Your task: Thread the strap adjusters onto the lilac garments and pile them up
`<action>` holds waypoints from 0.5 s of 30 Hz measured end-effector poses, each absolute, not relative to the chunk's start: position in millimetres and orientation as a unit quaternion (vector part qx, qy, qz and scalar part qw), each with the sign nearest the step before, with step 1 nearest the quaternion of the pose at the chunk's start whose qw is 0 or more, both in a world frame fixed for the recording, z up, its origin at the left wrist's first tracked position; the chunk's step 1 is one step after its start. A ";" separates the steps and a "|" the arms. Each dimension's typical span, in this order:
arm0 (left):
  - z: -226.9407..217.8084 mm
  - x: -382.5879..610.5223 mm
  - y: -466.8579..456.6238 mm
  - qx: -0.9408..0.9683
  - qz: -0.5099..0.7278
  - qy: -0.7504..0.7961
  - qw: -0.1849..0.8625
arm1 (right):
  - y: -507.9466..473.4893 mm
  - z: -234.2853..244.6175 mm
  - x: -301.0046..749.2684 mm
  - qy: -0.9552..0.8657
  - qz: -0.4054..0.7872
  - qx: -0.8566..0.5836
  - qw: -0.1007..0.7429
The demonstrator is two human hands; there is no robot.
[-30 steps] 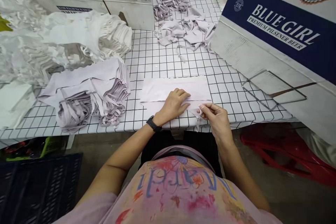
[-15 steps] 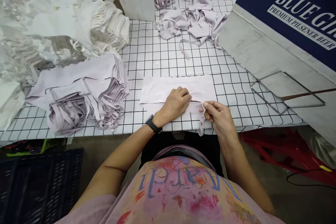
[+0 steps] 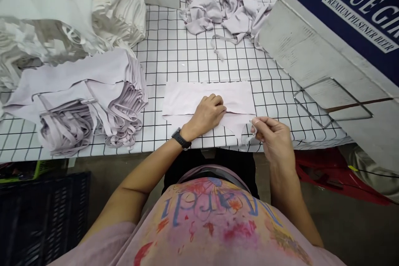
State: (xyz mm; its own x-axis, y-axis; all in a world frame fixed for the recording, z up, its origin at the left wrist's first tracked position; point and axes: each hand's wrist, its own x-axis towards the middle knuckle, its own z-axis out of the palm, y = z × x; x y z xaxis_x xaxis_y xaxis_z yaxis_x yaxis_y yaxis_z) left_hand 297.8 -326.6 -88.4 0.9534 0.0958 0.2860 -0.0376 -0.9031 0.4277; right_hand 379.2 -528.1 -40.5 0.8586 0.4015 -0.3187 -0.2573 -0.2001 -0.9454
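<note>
A pale lilac garment (image 3: 187, 97) lies flat near the front edge of the grid-patterned table (image 3: 174, 58). My left hand (image 3: 207, 112), a black watch on its wrist, rests on the garment with the fingers curled and pressing it down. Just to the right, my right hand (image 3: 271, 137) pinches the garment's thin strap (image 3: 253, 129) between thumb and fingers at the table's edge and holds it out to the right.
A stack of lilac garments (image 3: 93, 99) lies at the left, with a white fabric pile (image 3: 62, 12) behind it. Loose lilac pieces (image 3: 224, 8) lie at the back. A tilted blue-and-white carton (image 3: 336, 37) and a wire frame (image 3: 333, 102) stand at the right.
My right hand has moved right and slightly away from my left hand, drawing the strap out. The left hand stays pressed on the garment. The view has tilted downward.
</note>
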 end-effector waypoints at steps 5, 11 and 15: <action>-89.6 302.5 -325.1 0.960 0.149 0.024 0.236 | -501.1 -60.1 373.0 -0.069 0.340 -0.722 0.598; -86.2 307.0 -320.4 0.951 0.121 0.024 0.283 | -480.4 -58.6 378.0 -0.076 0.376 -0.730 0.566; -86.1 309.6 -319.8 0.959 0.111 -0.008 0.262 | -476.3 -62.3 387.6 -0.078 0.392 -0.735 0.548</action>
State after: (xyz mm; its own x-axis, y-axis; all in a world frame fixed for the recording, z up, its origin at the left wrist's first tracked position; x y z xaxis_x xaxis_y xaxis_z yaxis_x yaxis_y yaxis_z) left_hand 309.6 -319.8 -86.1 0.9753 0.0438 0.2163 -0.0725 -0.8621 0.5014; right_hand 387.6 -476.3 -62.3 0.6809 0.5439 -0.4904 -0.3142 -0.3879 -0.8665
